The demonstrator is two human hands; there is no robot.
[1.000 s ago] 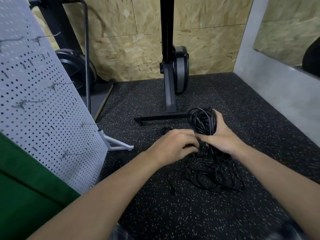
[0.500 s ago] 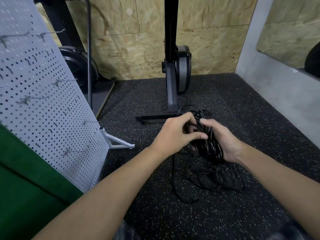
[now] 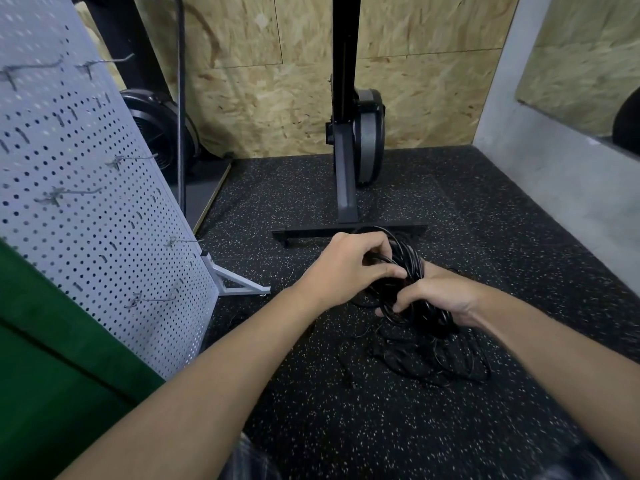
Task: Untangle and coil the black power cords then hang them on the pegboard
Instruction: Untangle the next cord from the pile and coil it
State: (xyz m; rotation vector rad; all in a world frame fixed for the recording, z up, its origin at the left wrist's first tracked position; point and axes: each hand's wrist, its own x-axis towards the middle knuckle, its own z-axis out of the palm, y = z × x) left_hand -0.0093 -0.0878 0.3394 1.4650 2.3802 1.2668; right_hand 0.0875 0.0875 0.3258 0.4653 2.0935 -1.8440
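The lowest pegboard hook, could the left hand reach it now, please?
Probably yes: nothing stands between the left hand and the lowest hook, though that hand grips the cord bundle.

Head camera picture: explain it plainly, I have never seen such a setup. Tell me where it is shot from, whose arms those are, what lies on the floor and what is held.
No machine here. The picture comes from a camera worn on a person's head, looking forward and down, so the two bare arms are that person's own. The right hand grips a coiled bundle of black power cord, and the left hand pinches a strand near its top. Below them a loose tangle of more cord lies on the speckled black floor. At the left stands a grey pegboard with metal hooks; no cord hangs there yet.
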